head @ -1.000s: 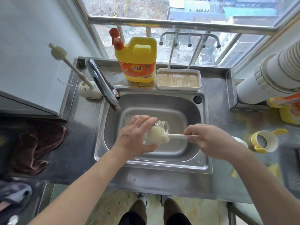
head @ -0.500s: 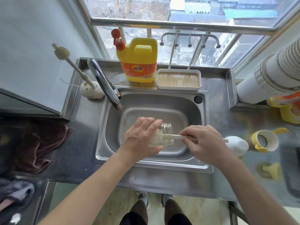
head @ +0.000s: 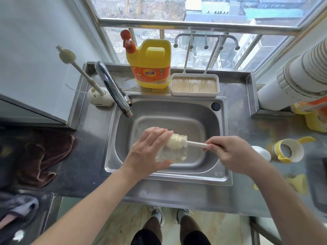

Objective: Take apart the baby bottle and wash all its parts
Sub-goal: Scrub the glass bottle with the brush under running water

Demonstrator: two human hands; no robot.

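Now the left hand (head: 150, 151) grips the bottle (head: 170, 154) sideways, the right hand (head: 230, 152) pinching the brush (head: 195, 144).

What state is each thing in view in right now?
bottle, uncapped, held sideways over the sink.
left hand, grips the bottle.
brush, sponge head against the bottle's upper side.
right hand, pinches the brush handle.
tap, thin stream seems to run.
yellow collar, off the bottle, lying on the counter.
detergent jug, upright, pump on.
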